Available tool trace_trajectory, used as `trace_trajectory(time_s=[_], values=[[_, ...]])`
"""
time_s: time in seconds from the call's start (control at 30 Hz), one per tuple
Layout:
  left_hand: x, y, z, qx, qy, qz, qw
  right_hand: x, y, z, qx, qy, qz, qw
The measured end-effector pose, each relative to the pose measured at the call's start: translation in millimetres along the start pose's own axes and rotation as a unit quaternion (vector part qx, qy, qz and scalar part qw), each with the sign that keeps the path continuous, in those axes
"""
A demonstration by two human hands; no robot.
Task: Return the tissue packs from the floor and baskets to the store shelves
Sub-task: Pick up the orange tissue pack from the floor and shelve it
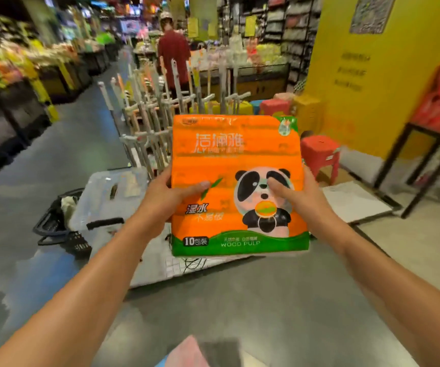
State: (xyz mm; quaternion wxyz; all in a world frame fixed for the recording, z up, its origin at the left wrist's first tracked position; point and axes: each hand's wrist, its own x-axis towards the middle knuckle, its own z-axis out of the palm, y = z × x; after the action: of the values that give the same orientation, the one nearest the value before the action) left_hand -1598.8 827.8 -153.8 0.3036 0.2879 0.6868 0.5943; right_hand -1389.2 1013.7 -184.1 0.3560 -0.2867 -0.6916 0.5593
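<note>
Both hands, left (169,193) and right (297,193), grip an orange tissue pack (237,154) above a grey store-aisle floor (62,160).

One orange tissue pack (237,181), held between two hands: left hand (165,197), right hand (299,193). Left of the left hand, one dark basket (54,221). Beyond the right hand, two red stools (319,154).
</note>
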Motion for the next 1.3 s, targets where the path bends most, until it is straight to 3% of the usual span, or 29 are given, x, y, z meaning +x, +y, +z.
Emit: trace_trajectory(time_s=[0.13,0.3,0.5,0.67,0.83,1.13,1.3], values=[[21,44,64,0.011,-0.066,0.036,0.997,-8,-23,-70,-0.016,0.075,-0.034,0.996],[45,73,161,0.023,-0.173,0.055,0.983,-41,-34,-163,-0.032,0.188,-0.016,0.981],[34,87,308,0.012,-0.350,0.072,0.934,-127,-45,-260,-0.117,0.382,0.019,0.917],[-22,97,426,0.016,-0.516,0.098,0.851,-232,-67,-299,-0.178,0.557,0.040,0.810],[-116,97,501,0.017,-0.656,0.104,0.748,-347,-94,-293,-0.222,0.686,0.075,0.688],[-296,82,530,-0.001,-0.837,0.116,0.535,-500,-133,-189,-0.241,0.841,0.132,0.466],[-397,78,519,-0.025,-0.876,0.122,0.466,-574,-156,-144,-0.261,0.878,0.151,0.373]])
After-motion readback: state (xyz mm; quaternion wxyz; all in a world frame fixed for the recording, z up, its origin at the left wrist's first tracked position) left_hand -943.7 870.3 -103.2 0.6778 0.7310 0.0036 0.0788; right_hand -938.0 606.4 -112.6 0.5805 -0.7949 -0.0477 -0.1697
